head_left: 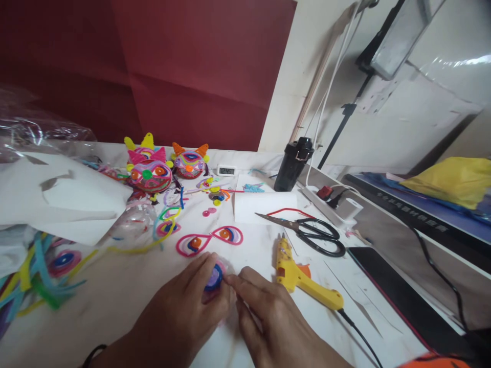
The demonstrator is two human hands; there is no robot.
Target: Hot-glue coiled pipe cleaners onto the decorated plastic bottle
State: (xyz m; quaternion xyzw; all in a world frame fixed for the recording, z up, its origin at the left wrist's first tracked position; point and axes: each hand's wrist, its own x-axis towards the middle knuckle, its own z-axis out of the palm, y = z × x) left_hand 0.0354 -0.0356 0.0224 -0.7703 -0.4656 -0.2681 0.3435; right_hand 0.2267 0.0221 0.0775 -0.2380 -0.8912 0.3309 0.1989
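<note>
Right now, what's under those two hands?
A coiled pipe-cleaner disc, purple and blue, pinched between the left hand and right hand. Its lower part is covered by fingers.

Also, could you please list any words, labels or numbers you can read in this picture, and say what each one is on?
No text reads clearly.
Small white digital clock: dark digits on its display, too blurred to read.
Yellow glue gun: small marks on its barrel, too small to make out.
Black bottle: no legible label.

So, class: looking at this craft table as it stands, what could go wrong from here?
1. The yellow glue gun lies close beside the right hand; its nozzle could burn fingers if it is hot.
2. The scissors lie open on the table, blades exposed.
3. The glue gun's cord trails off the table edge and could snag.
</note>
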